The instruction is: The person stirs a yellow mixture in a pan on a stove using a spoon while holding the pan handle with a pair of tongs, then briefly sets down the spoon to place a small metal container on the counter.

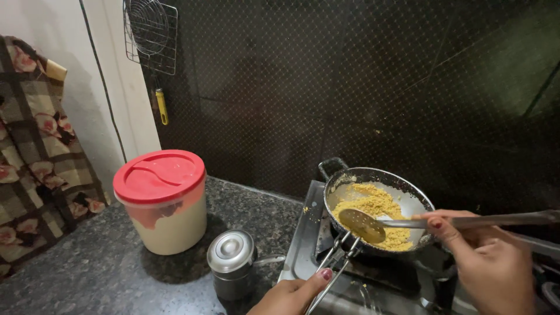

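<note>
A steel pan [415, 201] with yellow crumbly food [379, 205] sits on a gas stove [306, 256]. My right hand [490, 262] is closed around the long handle of a perforated metal ladle [363, 225], whose round head hovers over the food at the pan's near side. My left hand [291, 294] grips metal tongs [337, 262] that reach up and clamp the pan's near rim.
A cream tub with a red lid [162, 198] and a small steel lidded container [231, 259] stand on the dark granite counter [87, 268] left of the stove. A wire skimmer [150, 35] hangs on the dark tiled wall. A checked floral cloth [35, 151] hangs at far left.
</note>
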